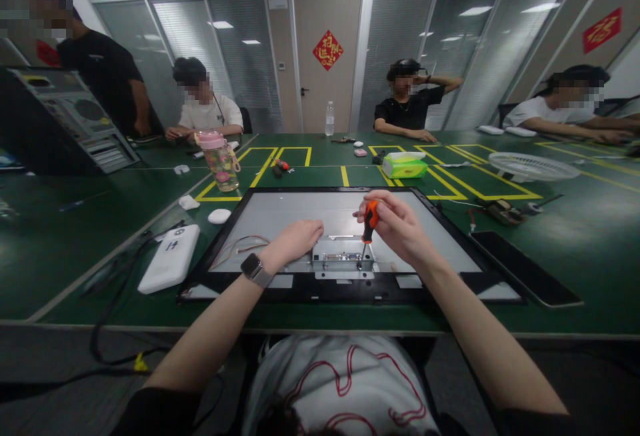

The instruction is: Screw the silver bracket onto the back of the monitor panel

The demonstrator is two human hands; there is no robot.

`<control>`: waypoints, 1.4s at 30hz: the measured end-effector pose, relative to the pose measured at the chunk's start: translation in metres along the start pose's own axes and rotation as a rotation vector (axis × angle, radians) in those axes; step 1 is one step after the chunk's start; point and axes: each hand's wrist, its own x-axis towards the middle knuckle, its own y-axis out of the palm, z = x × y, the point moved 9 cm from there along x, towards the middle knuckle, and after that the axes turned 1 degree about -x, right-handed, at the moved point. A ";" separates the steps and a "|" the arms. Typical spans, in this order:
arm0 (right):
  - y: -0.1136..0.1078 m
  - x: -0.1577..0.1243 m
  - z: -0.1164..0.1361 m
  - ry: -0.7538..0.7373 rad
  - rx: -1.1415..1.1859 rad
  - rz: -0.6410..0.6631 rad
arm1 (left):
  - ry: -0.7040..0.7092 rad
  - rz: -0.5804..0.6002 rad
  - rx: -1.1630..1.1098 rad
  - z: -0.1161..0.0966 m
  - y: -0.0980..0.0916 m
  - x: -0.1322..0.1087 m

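A screwdriver [371, 216] with an orange and black handle is gripped by the fingers of my right hand [404, 226]. It stands nearly upright, its tip down at the right part of a small metal bracket box [343, 249] with connector ports along its front. My left hand [296, 243], a watch [256, 269] on its wrist, is closed at the box's left edge, fingers together and bent; the fingertips are partly hidden. Under both hands lies a large flat display panel [280, 206] with a black frame. Thin wires [245, 244] run across it beside my left hand.
Left of the panel are a white power bank [170, 259], a white oval case [219, 216] and a pink-lidded bottle [217, 163]. A black phone [525, 268] lies to the right. Farther back are a green tissue pack [405, 166], an open computer case [65, 119] and several people.
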 end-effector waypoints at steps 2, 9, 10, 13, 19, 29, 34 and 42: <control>0.002 0.000 -0.001 0.016 0.032 0.023 | -0.001 0.003 0.001 0.000 0.001 0.000; 0.003 -0.001 -0.001 -0.035 -0.035 0.056 | -0.007 0.003 0.006 -0.001 -0.001 -0.001; 0.003 -0.001 -0.002 -0.026 -0.027 0.060 | -0.004 0.003 0.006 -0.001 -0.002 -0.001; 0.004 -0.001 -0.001 -0.037 0.014 0.062 | -0.002 0.002 0.006 -0.002 -0.002 -0.001; 0.002 0.001 0.002 -0.070 0.011 0.020 | 0.002 -0.006 0.008 0.000 -0.001 0.000; -0.002 0.000 -0.005 -0.036 -0.030 0.005 | -0.016 0.012 0.008 0.001 0.001 0.001; 0.002 -0.001 -0.008 -0.011 0.012 0.045 | -0.009 0.004 0.015 0.001 0.001 0.001; 0.000 -0.001 -0.006 -0.021 -0.059 0.027 | -0.005 0.005 0.009 0.000 -0.001 0.000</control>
